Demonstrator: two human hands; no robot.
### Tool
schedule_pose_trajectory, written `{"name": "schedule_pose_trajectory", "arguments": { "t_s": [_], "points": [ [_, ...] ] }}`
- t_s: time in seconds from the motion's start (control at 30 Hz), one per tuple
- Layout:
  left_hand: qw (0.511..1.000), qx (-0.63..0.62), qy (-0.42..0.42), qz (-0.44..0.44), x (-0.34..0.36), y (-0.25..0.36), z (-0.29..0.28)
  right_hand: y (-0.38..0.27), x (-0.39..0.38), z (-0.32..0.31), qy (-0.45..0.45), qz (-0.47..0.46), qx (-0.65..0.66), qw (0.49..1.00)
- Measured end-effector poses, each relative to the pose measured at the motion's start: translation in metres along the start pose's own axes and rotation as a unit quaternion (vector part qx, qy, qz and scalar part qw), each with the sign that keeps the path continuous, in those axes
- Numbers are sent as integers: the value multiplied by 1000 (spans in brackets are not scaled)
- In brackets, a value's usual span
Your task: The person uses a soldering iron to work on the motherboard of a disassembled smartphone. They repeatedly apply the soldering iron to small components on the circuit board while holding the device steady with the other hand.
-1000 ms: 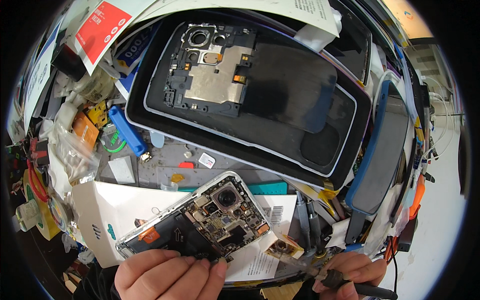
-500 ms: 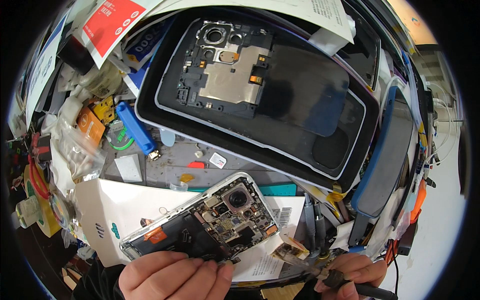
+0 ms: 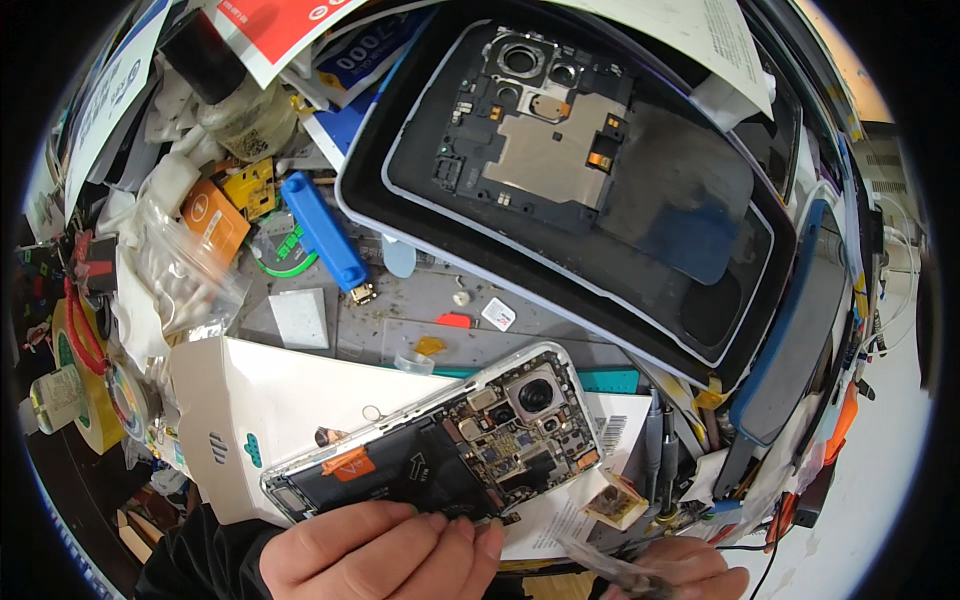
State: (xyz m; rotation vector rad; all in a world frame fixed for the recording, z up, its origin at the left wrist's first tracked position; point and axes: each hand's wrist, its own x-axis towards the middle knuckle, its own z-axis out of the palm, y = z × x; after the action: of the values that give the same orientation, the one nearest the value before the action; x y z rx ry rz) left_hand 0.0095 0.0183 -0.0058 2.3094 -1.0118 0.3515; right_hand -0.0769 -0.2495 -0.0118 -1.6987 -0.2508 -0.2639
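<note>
- By the tabletop's left edge, a yellow tape roll (image 3: 88, 375) stands tilted among clutter.
- Next, a crumpled clear plastic bag (image 3: 185, 265), with a glass jar (image 3: 245, 115) farther back, toward the far left corner.
- Left of centre, the grey tabletop (image 3: 350, 335) shows specks of debris; a blue stick-like piece (image 3: 325, 230) lies there.
- Toward the near edge, a white card sheet (image 3: 290, 390) lies under the opened phone (image 3: 525, 440).
- The left hand (image 3: 390, 555) grips the phone's near long edge, fingers bunched.
- Toward the far edge, a black-lined tray (image 3: 368, 175) holds a phone inner cover (image 3: 555, 150).
- By the near edge, the right hand (image 3: 690, 570) is closed on a blurred slender tool (image 3: 610, 568).
- Along the right edge leans a blue-rimmed dark panel (image 3: 800, 330); beyond are a pale surface (image 3: 870, 480) and white cables (image 3: 908, 235).
</note>
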Motion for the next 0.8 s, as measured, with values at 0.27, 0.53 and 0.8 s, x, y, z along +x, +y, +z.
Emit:
{"name": "schedule_pose_trajectory", "arguments": {
  "t_s": [0.27, 0.53, 0.8],
  "points": [
    [1000, -8, 1, -9, -1, -1, 1, -1, 7, 3, -29, 45, -8, 999],
    [1000, -3, 9, -30, -1, 1, 3, 11, 7, 7, -13, 2, 20, 1000],
    [999, -2, 24, -22, -2, -1, 5, 11, 9, 6, -24, 3, 39, 999]
  ]
}}
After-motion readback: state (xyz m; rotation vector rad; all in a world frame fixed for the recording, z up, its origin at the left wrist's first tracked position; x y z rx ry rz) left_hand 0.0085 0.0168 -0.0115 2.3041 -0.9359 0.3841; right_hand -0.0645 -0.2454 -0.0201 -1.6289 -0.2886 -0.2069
